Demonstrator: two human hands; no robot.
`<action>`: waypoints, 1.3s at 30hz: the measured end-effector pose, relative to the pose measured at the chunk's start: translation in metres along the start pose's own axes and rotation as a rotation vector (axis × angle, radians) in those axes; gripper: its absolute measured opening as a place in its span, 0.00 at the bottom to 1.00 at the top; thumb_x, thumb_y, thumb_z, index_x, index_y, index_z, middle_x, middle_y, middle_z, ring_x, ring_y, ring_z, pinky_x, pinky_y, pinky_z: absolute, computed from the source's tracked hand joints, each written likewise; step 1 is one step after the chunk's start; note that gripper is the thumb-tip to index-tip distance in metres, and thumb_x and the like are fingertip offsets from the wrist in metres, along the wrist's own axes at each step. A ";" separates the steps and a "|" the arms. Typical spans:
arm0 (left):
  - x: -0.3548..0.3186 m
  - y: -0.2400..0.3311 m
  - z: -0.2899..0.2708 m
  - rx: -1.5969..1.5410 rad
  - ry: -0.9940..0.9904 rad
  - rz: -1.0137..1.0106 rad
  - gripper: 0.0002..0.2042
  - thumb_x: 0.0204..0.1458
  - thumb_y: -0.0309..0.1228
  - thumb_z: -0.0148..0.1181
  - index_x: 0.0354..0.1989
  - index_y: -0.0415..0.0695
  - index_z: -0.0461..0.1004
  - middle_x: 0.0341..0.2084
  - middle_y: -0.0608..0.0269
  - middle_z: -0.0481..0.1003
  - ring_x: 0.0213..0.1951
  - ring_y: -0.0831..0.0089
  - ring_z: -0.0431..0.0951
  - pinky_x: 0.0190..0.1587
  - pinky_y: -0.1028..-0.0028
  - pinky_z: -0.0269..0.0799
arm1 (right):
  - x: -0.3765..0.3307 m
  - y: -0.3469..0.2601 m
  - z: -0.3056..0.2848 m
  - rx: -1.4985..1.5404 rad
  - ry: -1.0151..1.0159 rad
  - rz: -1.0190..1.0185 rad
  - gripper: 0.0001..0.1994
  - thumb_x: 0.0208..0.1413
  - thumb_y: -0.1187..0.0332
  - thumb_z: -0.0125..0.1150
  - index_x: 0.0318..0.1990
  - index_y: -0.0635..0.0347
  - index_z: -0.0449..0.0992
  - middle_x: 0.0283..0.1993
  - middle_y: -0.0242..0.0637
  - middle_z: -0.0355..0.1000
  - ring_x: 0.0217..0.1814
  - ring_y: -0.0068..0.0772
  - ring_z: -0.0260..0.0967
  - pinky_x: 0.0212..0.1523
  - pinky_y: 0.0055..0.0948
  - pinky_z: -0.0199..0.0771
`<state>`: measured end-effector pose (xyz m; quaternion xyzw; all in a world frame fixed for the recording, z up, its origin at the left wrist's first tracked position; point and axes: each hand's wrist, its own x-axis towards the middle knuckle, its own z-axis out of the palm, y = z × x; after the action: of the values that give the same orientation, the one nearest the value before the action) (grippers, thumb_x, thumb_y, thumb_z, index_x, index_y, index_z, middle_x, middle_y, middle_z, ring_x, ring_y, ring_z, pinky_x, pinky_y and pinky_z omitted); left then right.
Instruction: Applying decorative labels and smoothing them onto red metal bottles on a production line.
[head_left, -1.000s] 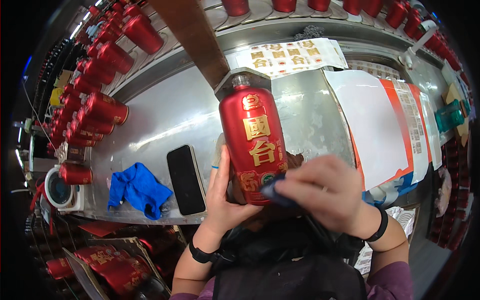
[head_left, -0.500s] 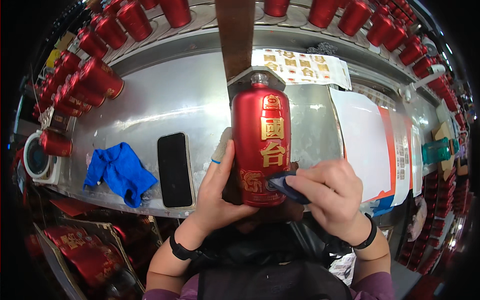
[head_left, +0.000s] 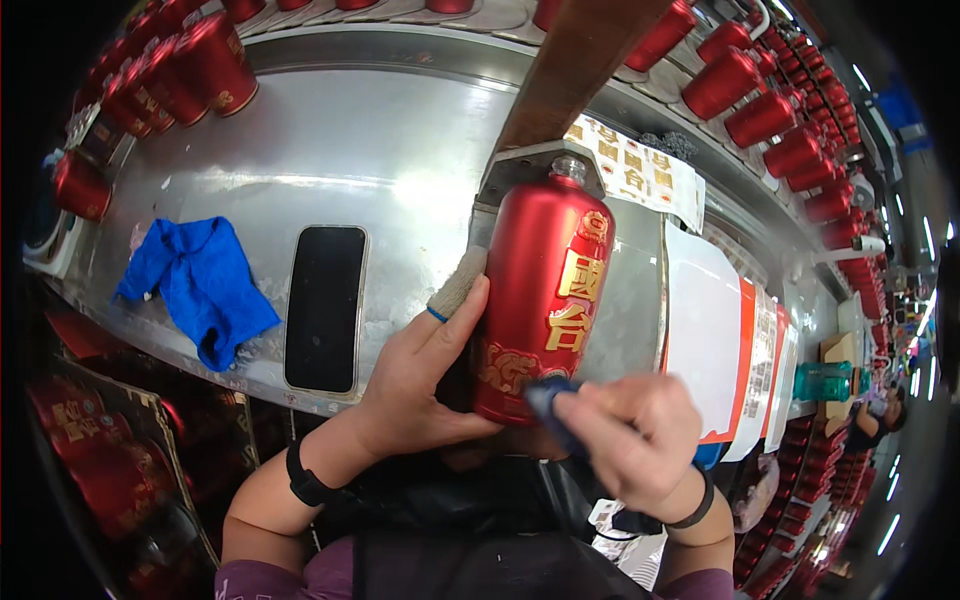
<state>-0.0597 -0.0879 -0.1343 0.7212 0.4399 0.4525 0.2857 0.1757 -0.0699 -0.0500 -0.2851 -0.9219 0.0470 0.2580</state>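
Observation:
A glossy red bottle (head_left: 540, 290) with raised gold lettering and a bare clear neck leans against a metal bracket (head_left: 525, 165) on the bench. Its top points away from me. My left hand (head_left: 415, 365) grips its left side, thumb by the base; one finger wears a grey knit cover (head_left: 460, 285) with a blue band. Pinched in my right hand (head_left: 640, 435) is a small dark blue cloth pad (head_left: 556, 410), pressed to the lower right front of the bottle beside a raised red-gold emblem. Motion slightly blurs this hand.
Left of the bottle lie a black phone (head_left: 326, 310) and a crumpled blue cloth (head_left: 200, 285). Sticker sheets (head_left: 650, 170) and white paper (head_left: 710, 340) lie to the right. Red bottles (head_left: 770, 118) line a conveyor; a brown post (head_left: 570, 70) rises behind the bracket.
The view has tilted and shifted, so the bench appears turned. My right hand still holds the cloth pad at the bottle's lower front. My left hand keeps its grip.

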 end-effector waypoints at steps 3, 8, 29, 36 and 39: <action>-0.006 -0.010 -0.004 -0.005 0.017 0.032 0.50 0.35 0.35 0.78 0.69 0.36 0.58 0.66 0.37 0.60 0.64 0.45 0.67 0.64 0.61 0.66 | 0.003 -0.005 0.009 0.033 -0.021 -0.022 0.20 0.35 0.70 0.68 0.43 0.53 0.84 0.37 0.33 0.75 0.31 0.31 0.70 0.29 0.27 0.69; -0.011 -0.019 -0.007 0.014 0.051 0.088 0.49 0.33 0.35 0.79 0.68 0.36 0.60 0.67 0.39 0.59 0.64 0.47 0.66 0.65 0.61 0.64 | 0.014 -0.017 0.013 -0.016 -0.068 -0.074 0.22 0.33 0.69 0.72 0.43 0.53 0.83 0.35 0.32 0.74 0.32 0.32 0.70 0.27 0.27 0.69; 0.044 0.026 0.049 0.132 0.034 0.050 0.53 0.32 0.37 0.81 0.69 0.33 0.56 0.66 0.36 0.59 0.66 0.44 0.63 0.66 0.57 0.62 | -0.040 0.041 -0.072 0.389 -0.151 0.193 0.17 0.47 0.70 0.70 0.47 0.58 0.80 0.38 0.35 0.75 0.35 0.34 0.74 0.35 0.28 0.75; 0.047 0.035 0.062 0.133 0.024 0.003 0.53 0.32 0.35 0.80 0.68 0.29 0.55 0.64 0.37 0.62 0.64 0.46 0.66 0.65 0.58 0.64 | -0.169 0.140 -0.152 0.596 0.416 1.266 0.12 0.69 0.65 0.51 0.49 0.60 0.78 0.33 0.23 0.71 0.33 0.12 0.66 0.34 0.15 0.65; 0.049 0.040 0.074 0.051 0.019 -0.049 0.52 0.32 0.33 0.78 0.68 0.29 0.55 0.63 0.39 0.64 0.63 0.47 0.67 0.64 0.59 0.64 | -0.261 0.185 -0.182 0.421 0.363 1.427 0.17 0.69 0.58 0.50 0.40 0.60 0.80 0.28 0.27 0.73 0.28 0.15 0.67 0.31 0.18 0.66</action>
<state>0.0317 -0.0630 -0.1137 0.7128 0.4715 0.4409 0.2743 0.5438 -0.0704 -0.0532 -0.7596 -0.4290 0.3294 0.3612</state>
